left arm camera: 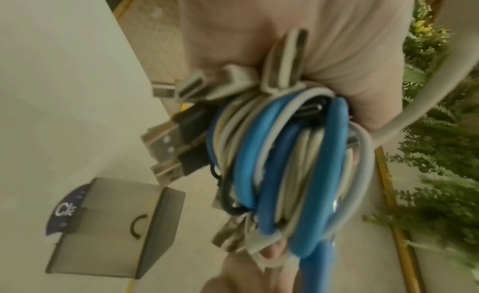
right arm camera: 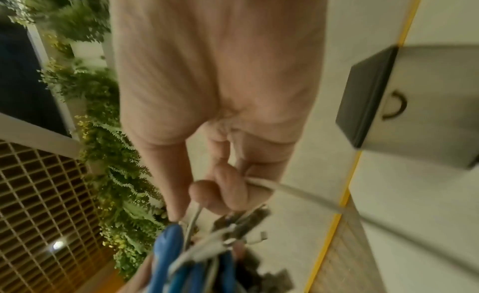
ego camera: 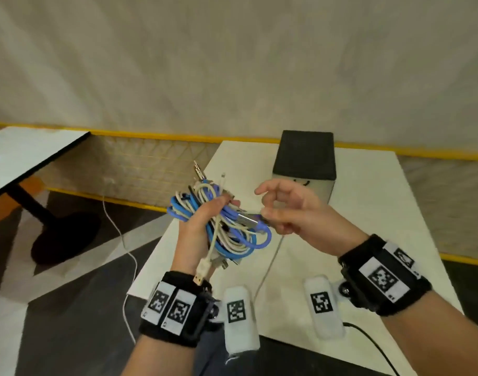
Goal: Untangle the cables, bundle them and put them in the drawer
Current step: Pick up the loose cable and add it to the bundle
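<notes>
Cables (ego camera: 221, 226) bundled upright in left hand (ego camera: 194, 240).

Only readable bit I can find is "Cle" in white on a dark blue sticker (left arm camera: 68, 210), stuck on the white tabletop (left arm camera: 51, 92); it's cut off behind the small drawer box (left arm camera: 111, 232); wristband tags carry patterns, no words.

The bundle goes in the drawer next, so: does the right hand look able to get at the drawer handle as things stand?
Probably not yet. The path to the drawer handle looks free, just beyond the right hand, but its fingers pinch a white cable running from the bundle gripped by the left hand.
</notes>
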Tool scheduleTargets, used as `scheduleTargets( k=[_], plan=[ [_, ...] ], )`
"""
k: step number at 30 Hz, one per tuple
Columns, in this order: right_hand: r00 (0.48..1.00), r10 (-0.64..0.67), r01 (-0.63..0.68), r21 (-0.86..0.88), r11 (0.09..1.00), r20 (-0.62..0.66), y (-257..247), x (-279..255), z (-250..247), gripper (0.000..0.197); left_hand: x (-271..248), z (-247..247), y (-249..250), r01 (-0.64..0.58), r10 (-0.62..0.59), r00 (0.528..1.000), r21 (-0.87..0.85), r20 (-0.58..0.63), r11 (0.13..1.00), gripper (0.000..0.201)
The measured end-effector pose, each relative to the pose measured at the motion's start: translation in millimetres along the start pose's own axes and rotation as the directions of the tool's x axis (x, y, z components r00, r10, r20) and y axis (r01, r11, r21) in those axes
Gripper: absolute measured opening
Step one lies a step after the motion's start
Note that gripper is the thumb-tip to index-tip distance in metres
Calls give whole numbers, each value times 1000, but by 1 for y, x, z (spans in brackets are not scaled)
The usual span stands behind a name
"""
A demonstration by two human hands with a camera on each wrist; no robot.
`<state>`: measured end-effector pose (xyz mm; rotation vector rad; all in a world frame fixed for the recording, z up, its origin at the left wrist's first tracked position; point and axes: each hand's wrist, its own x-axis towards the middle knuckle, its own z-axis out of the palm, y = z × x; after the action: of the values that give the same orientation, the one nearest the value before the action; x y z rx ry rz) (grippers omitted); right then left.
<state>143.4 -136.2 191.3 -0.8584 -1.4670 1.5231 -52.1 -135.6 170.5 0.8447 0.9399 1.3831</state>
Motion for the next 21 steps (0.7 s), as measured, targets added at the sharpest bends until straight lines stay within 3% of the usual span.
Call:
scheduleTargets(
  k=[3, 4, 6, 7, 9, 11, 13, 15, 18, 21],
  plan=[
    [998, 6, -18, -171, 985, -68, 1, -29, -37, 15, 14, 22, -1, -3, 13, 997, -134, 72, 991, 20],
    [992, 21, -48, -219, 974, -124, 4, -38, -47, 9, 18, 27, -1, -8, 29, 994, -189, 109, 982, 23],
    [967, 34, -114, -310, 944, -254, 12, -53, -66, 17, 26, 32, 5, 6, 40, 979, -224, 199, 974, 39],
    [950, 29, -135, -325, 936, -311, 15, -59, -74, 22, 28, 33, 10, 21, 18, 973, -168, 228, 986, 51],
    [906, -14, -117, -281, 952, -424, 17, -63, -85, 21, 35, 30, 18, -10, -18, 971, 116, 239, 993, 61],
    [836, -91, -52, -243, 969, -542, 15, -60, -91, 19, 37, 32, 21, -133, 8, 958, 418, 287, 899, 43],
    [781, -175, 8, -270, 963, -600, 11, -52, -90, 16, 39, 36, 21, -229, -15, 927, 598, 374, 768, 35],
    [790, -222, 3, -360, 933, -571, 9, -41, -82, 13, 39, 39, 18, -258, -50, 898, 616, 437, 745, 36],
    [876, -203, -42, -488, 872, -437, 6, -26, -62, 12, 42, 49, 13, -262, -15, 893, 545, 450, 796, 36],
    [921, -186, 19, -438, 899, -342, 4, -18, -51, 9, 42, 63, 6, -262, -8, 883, 505, 470, 822, 40]
  ],
)
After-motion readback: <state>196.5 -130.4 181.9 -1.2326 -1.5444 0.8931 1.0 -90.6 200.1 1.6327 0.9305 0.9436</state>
